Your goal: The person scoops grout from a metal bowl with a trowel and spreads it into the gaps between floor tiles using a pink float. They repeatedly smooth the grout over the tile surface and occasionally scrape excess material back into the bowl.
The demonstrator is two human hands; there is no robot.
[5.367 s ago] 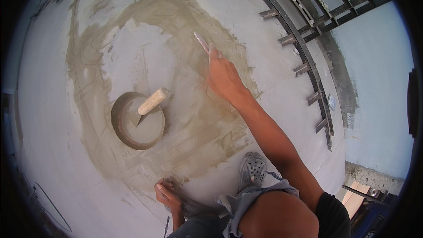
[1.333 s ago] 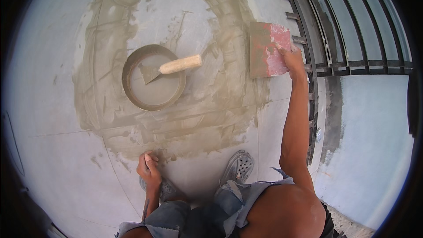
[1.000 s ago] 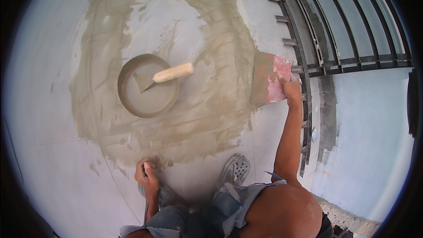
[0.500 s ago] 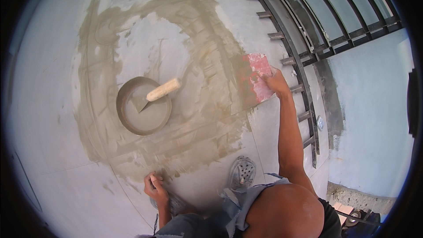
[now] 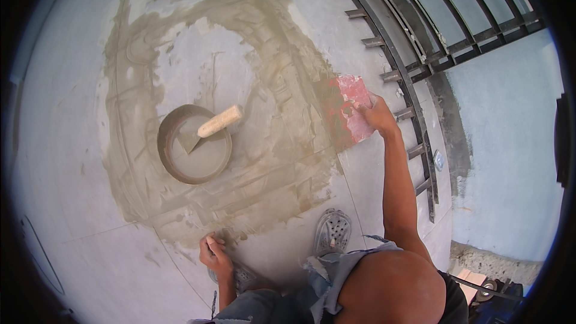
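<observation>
In my right hand [image 5: 379, 114] is a flat red spreader [image 5: 354, 97], held by its right edge. Whitish residue cakes the spreader, and its left part is coated in grey-brown paste where it meets the smeared floor. Down at the lower middle, my left hand [image 5: 215, 254] hovers by my leg with its fingers curled in and no tool showing. A round pan [image 5: 170, 161] stands on the smeared patch, left of centre. Inside it leans a putty knife with a pale wooden handle [image 5: 220, 121], its triangular blade down in the pan.
Grey-brown paste [image 5: 294, 99] covers seams of the light floor [image 5: 66, 162]. Along the right runs a dark metal rail [image 5: 398, 60] with short stubs, joined to a barred frame [image 5: 474, 42]. My grey clog [image 5: 333, 230] rests near the paste's lower edge. Tools [image 5: 489, 291] lie bottom right.
The view has shifted slightly. My right hand stays on the spreader at nearly the same spot beside the rail. My left hand remains curled; pan and putty knife have not moved.
</observation>
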